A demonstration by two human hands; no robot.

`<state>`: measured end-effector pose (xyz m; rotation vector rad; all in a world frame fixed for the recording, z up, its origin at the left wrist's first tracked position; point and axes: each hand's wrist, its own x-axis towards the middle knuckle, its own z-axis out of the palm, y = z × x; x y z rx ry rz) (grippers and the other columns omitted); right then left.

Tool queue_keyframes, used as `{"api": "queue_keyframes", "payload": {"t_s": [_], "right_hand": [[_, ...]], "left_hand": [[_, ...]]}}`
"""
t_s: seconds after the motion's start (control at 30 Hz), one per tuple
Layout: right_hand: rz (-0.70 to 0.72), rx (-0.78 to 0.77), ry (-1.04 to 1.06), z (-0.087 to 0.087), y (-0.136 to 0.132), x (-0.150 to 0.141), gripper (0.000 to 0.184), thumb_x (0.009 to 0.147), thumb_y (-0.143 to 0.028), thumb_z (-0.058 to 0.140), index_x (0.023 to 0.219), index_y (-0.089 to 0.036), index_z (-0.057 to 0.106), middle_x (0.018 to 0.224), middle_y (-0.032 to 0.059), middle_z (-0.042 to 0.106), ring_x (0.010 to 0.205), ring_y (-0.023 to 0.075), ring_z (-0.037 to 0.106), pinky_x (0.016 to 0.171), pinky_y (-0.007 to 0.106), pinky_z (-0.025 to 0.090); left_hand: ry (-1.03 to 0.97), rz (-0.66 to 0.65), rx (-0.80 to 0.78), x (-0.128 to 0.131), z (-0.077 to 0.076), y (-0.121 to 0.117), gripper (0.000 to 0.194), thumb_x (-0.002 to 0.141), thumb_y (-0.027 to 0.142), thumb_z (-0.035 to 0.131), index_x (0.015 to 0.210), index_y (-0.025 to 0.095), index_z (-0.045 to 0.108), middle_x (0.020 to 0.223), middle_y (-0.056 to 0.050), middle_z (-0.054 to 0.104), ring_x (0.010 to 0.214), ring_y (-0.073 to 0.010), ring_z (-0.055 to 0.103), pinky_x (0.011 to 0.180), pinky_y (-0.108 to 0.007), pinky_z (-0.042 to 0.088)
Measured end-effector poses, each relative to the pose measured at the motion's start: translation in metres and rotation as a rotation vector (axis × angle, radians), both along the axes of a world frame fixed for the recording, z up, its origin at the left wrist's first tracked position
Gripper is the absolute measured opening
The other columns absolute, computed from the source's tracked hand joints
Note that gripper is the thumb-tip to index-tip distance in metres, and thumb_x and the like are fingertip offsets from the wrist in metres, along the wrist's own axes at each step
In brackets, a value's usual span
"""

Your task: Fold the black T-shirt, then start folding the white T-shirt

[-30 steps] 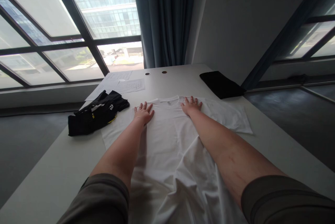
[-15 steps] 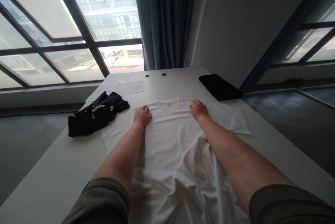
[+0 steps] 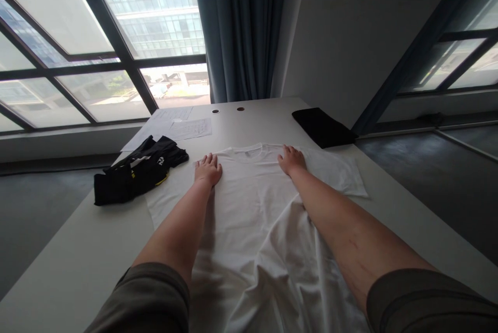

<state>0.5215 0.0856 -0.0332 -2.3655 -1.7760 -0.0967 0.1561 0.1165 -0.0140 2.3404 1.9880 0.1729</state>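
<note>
The left grip (image 3: 208, 169) and right grip (image 3: 291, 160) lie on the shirt (image 3: 241, 208), both a bit spread out. The shirt is under them, its neck (image 3: 246, 153) between them, its wrinkles (image 3: 268, 276) nearer.

I read the T-shirt (image 3: 241, 203) as plain white, shading to grey along its creases, on an off-white bench (image 3: 264, 121); the garment (image 3: 120, 185) at the left is black with a white emblem (image 3: 161, 161), a pale strip and yellow edging, while the cloth (image 3: 324, 128) at the right is solid black. My view also gives me white papers (image 3: 190, 128) with fine dark lines, a slate-blue curtain (image 3: 241, 32), dark window frames (image 3: 127, 61), a grey floor (image 3: 408, 167) and dark olive-grey sleeves (image 3: 148, 291).
</note>
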Motion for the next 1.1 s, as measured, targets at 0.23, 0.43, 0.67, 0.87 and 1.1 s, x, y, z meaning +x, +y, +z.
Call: {"api": "queue_keyframes", "payload": {"t_s": [0.23,0.43,0.67,0.87,1.1], "right_hand": [[-0.104,-0.188,0.099,0.004,0.012,0.004,0.071,0.104,-0.059,0.025,0.166,-0.026,0.029,0.175,0.0078,0.021,0.159,0.0273,0.019,0.128,0.056,0.013],[-0.123,-0.180,0.121,0.005,0.013,0.006,0.070,0.103,-0.066,0.026,0.165,-0.036,0.031,0.176,0.0054,0.017,0.160,0.0302,0.017,0.127,0.059,0.014],[0.099,0.028,0.036,0.003,-0.002,-0.003,0.056,0.105,-0.041,0.030,0.152,-0.023,0.055,0.164,0.0084,0.046,0.150,0.0247,0.036,0.125,0.049,0.024],[-0.036,-0.124,0.065,0.005,0.005,-0.002,0.062,0.106,-0.053,0.027,0.163,-0.032,0.038,0.174,0.0056,0.025,0.157,0.0325,0.023,0.124,0.065,0.018],[-0.159,-0.209,0.124,0.002,0.015,0.000,0.069,0.103,-0.064,0.019,0.167,-0.039,0.024,0.177,0.0046,0.010,0.160,0.0370,0.010,0.121,0.075,0.009]], "left_hand": [[0.003,0.259,0.040,0.003,-0.003,-0.005,0.066,0.101,0.043,0.035,0.161,0.018,0.043,0.171,-0.014,0.032,0.157,-0.0366,0.028,0.127,-0.052,0.022],[-0.024,0.364,0.047,0.004,-0.007,-0.009,0.062,0.100,0.050,0.036,0.160,0.034,0.044,0.171,-0.008,0.032,0.156,-0.0415,0.027,0.124,-0.062,0.022],[-0.025,0.329,0.078,0.001,-0.008,-0.010,0.063,0.100,0.051,0.033,0.159,0.032,0.046,0.171,-0.013,0.032,0.154,-0.0452,0.028,0.120,-0.071,0.020],[-0.040,0.447,-0.017,0.004,-0.009,-0.001,0.065,0.098,0.057,0.035,0.159,0.039,0.043,0.173,-0.012,0.025,0.153,-0.0539,0.025,0.109,-0.086,0.018],[0.028,0.620,-0.145,0.016,-0.008,0.022,0.071,0.094,0.060,0.041,0.161,0.037,0.041,0.171,-0.017,0.029,0.151,-0.0554,0.031,0.103,-0.087,0.030]]}}
